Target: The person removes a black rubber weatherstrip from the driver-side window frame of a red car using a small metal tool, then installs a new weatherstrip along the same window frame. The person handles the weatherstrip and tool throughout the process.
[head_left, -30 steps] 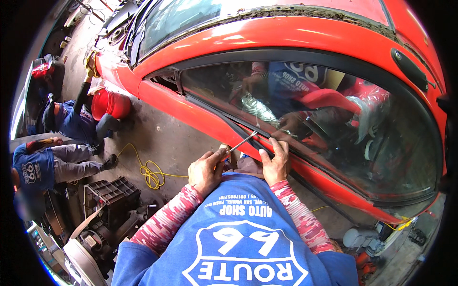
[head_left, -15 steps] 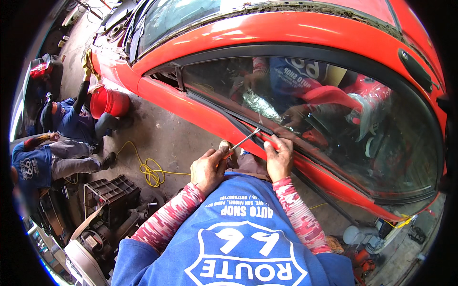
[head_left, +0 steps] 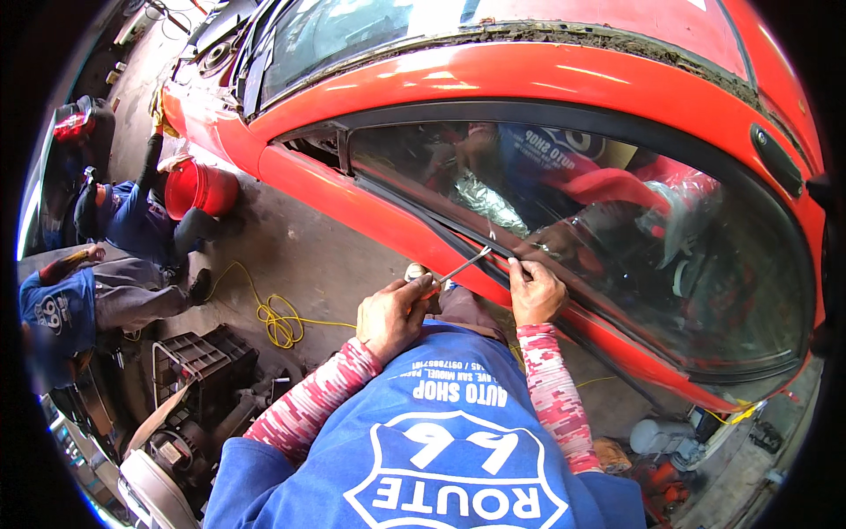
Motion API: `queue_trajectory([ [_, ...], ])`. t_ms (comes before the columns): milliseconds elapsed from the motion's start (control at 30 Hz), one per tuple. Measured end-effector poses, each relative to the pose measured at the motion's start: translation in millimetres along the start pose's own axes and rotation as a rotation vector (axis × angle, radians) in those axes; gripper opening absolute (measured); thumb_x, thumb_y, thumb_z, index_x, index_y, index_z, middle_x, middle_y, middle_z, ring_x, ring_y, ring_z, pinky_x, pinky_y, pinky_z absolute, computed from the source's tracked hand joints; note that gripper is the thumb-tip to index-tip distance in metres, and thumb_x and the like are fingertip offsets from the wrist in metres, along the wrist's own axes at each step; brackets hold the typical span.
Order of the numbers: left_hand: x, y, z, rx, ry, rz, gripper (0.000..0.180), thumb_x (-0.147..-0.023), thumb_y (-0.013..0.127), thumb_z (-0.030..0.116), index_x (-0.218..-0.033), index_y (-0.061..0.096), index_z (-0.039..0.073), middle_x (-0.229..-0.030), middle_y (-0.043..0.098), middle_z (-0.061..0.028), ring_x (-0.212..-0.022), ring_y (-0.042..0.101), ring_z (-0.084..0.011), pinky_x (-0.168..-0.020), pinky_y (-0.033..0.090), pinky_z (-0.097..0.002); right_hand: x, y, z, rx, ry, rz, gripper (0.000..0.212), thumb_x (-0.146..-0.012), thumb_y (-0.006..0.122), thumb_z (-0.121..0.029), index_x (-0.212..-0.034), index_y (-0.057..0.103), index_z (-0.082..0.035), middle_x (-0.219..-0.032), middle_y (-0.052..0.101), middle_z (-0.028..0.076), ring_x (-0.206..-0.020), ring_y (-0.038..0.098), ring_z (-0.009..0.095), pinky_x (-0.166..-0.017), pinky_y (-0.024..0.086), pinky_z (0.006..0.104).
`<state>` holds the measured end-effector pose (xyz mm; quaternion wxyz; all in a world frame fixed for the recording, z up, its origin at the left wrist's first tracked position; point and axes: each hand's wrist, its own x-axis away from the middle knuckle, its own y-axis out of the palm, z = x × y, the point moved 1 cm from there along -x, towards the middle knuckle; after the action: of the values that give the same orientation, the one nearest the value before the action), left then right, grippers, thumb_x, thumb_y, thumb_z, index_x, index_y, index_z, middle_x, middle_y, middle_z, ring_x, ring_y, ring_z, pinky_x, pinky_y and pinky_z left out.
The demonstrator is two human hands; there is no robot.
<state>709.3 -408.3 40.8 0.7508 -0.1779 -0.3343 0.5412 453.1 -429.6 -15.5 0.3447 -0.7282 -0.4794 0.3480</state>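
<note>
Gripping a slim metal tool (head_left: pixel 463 264) in the left hand (head_left: pixel 394 315), fingers curled shut round its handle end, shaft angled up and to the right. Tip resting against the black window seal strip (head_left: pixel 493 251) at the lower edge of the side window glass (head_left: pixel 617 229) of the red car door (head_left: pixel 370 212). Right hand (head_left: pixel 534 291) placed just beside the tool tip, fingers bent and pressed onto the same seal strip, touching the door; whether pinching the strip or only pressing on it, cannot tell. Both hands close together, near the middle of the door's lower window edge. Forearms clad in red-and-white patterned sleeves (head_left: pixel 551 397), rising from a blue shirt (head_left: pixel 441 458) at the lower edge of the view. Yellow cord (head_left: pixel 278 317) coiled on the concrete floor (head_left: pixel 300 256) left of the hands. Red bucket (head_left: pixel 198 188) further left, beside a second person in blue (head_left: pixel 123 220) crouched low. Black crate (head_left: pixel 207 361) standing at lower left, well apart from the door.
</note>
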Motion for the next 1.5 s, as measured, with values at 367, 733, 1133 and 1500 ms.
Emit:
queue_trajectory([
  [367,-73,-107,55,-0.652,0.221,-0.177,0.02,-0.083,0.065,0.017,-0.098,0.078,0.018,-0.08,0.072,-0.0121,-0.074,0.072,-0.0333,-0.066,0.057,-0.0446,3,4,6,-0.059,-0.037,0.111,0.017,-0.079,0.082,-0.023,-0.072,0.072,-0.012,-0.072,0.071,0.01,-0.064,0.068,0.031,-0.059,0.053,0.0435],
  [733,-145,-90,154,-1.065,0.161,-0.595,0.024,-0.074,0.065,0.015,-0.091,0.077,0.003,-0.09,0.074,-0.0212,-0.09,0.074,-0.0367,-0.075,0.06,-0.0445,2,0,3,-0.014,-0.039,0.104,0.017,-0.079,0.082,-0.025,-0.072,0.072,-0.014,-0.072,0.071,0.006,-0.066,0.069,0.028,-0.061,0.054,0.0414],
  [1133,-165,-83,157,-1.094,0.064,-0.693,0.037,-0.078,0.062,0.017,-0.11,0.076,0.005,-0.109,0.075,-0.0176,-0.107,0.071,-0.035,-0.088,0.058,-0.0455,0,-2,3,-0.046,-0.062,0.099,0.018,-0.081,0.081,-0.025,-0.07,0.071,-0.014,-0.071,0.071,0.006,-0.064,0.068,0.028,-0.059,0.053,0.0415],
  [1500,-161,-29,152,-1.017,-0.102,-0.66,0.02,-0.08,0.07,0.021,-0.095,0.08,0.013,-0.095,0.077,-0.0095,-0.09,0.075,-0.0236,-0.069,0.061,-0.0408,2,5,7,-0.029,-0.054,0.077,0.018,-0.083,0.08,-0.026,-0.074,0.074,-0.011,-0.075,0.072,0.011,-0.068,0.07,0.032,-0.063,0.054,0.0439],
])
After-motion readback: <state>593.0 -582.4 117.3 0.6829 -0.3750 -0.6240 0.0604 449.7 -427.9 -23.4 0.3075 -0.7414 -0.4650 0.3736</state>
